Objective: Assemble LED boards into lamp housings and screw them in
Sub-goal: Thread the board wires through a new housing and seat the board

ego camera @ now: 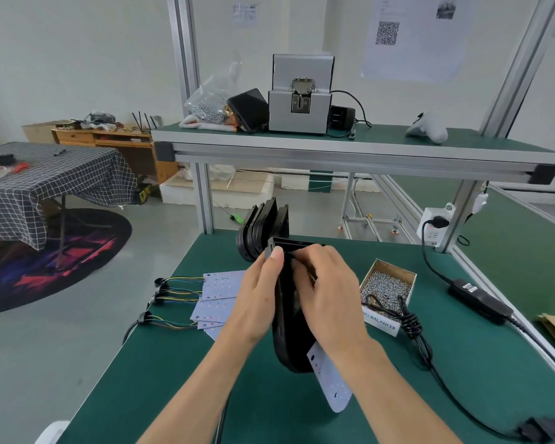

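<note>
Gripped in my left hand [259, 294]: black lamp housing [287, 334], raised above the green bench [173, 379]; my right hand [326, 293] pinches something at its top edge; LED board [329, 379] hangs below; spare boards [215, 299] lie left.

Green bench [180, 363] with LED boards [217, 296], screw box [387, 283], upright housings [263, 225].
</note>
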